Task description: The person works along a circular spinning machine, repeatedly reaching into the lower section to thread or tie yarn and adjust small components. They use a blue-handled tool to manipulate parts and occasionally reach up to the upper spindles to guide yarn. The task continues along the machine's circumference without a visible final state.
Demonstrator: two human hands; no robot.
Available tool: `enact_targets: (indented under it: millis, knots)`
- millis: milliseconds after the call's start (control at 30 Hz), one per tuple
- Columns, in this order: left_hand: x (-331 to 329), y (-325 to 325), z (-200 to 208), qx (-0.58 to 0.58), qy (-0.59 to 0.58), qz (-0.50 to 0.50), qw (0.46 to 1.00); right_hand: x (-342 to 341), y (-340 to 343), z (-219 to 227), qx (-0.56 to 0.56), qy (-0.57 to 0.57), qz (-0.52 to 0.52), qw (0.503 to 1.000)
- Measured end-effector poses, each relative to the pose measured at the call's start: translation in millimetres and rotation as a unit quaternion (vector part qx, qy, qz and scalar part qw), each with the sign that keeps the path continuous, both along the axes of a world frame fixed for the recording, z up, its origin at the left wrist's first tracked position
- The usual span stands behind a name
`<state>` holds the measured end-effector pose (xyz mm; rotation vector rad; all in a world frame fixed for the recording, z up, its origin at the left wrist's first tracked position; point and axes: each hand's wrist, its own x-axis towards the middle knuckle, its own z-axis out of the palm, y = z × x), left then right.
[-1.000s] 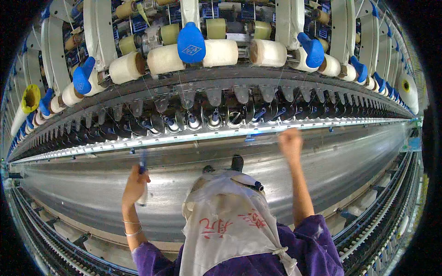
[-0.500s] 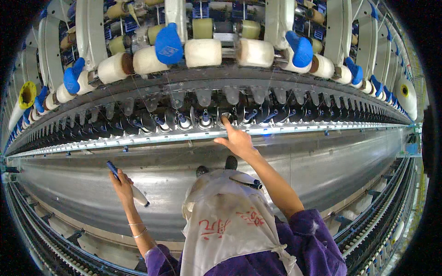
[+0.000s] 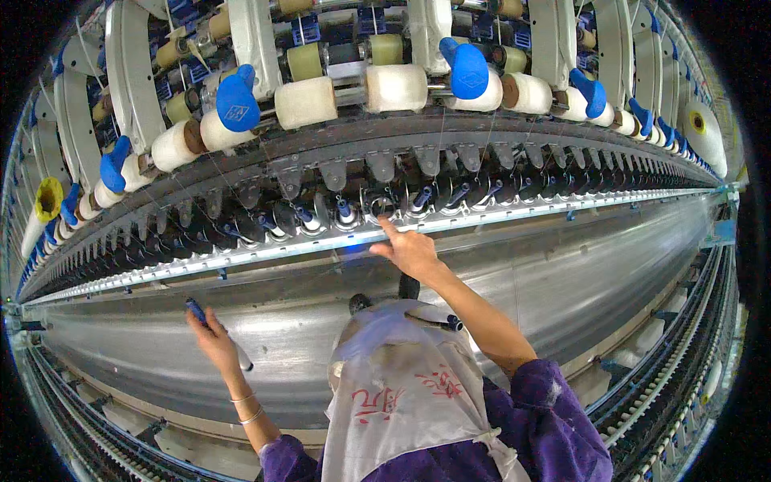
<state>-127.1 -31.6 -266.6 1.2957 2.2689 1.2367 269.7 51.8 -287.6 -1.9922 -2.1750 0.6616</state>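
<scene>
My left hand (image 3: 215, 344) is closed around a yarn bobbin; its blue end (image 3: 195, 308) sticks out above the fingers and its pale lower end (image 3: 244, 361) below. With index finger stretched out and thumb apart, my right hand (image 3: 411, 252) reaches to the spinning frame. Its fingertip is at the front edge of a ring (image 3: 381, 204), where no blue bobbin top shows. Blue-topped bobbins stand in the neighbouring rings, one on the left (image 3: 345, 211) and one on the right (image 3: 421, 199). Nothing shows in the right hand's visible fingers.
White rollers (image 3: 397, 88) and blue levers (image 3: 469, 71) line the frame above the ring rail (image 3: 321, 241). A pale apron (image 3: 401, 394) covers my front, with a dark-ended tube (image 3: 452, 323) at its top. Behind runs another machine row (image 3: 642, 410). Metallic floor (image 3: 297, 321) lies between.
The view has shifted right along the frame. My right index fingertip has drawn back from inside the ring to its front edge. The left hand has turned, still holding the bobbin.
</scene>
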Motion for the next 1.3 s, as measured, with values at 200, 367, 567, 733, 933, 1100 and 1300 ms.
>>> enact_targets:
  millis: [200, 367, 567, 733, 933, 1100, 1300]
  knots:
    - [48, 18, 27, -0.018, 0.202, -0.231, 0.952, 7, 4, -6, 0.134, 0.018, -0.094, 0.986]
    - [103, 32, 119, 0.146, -0.264, -0.313, 0.901, -2, 9, 38, 0.126, 0.045, -0.128, 0.983]
    - [261, 111, 111, 0.021, -0.220, -0.417, 0.882, 9, 42, 163, 0.054, 0.336, -0.118, 0.933]
    - [298, 121, 28, -0.050, -0.067, -0.455, 0.887, 28, 0, 271, 0.144, 0.499, -0.013, 0.854]
    - [317, 126, -13, -0.013, -0.085, -0.390, 0.917, -7, 35, 267, 0.095, 0.520, 0.026, 0.848]
    - [250, 52, -19, -0.076, -0.041, -0.454, 0.887, 41, 2, 159, 0.240, 0.482, -0.107, 0.836]
    - [143, -22, -83, -0.441, -0.333, -0.507, 0.661, -2, -42, 48, 0.176, 0.213, 0.074, 0.958]
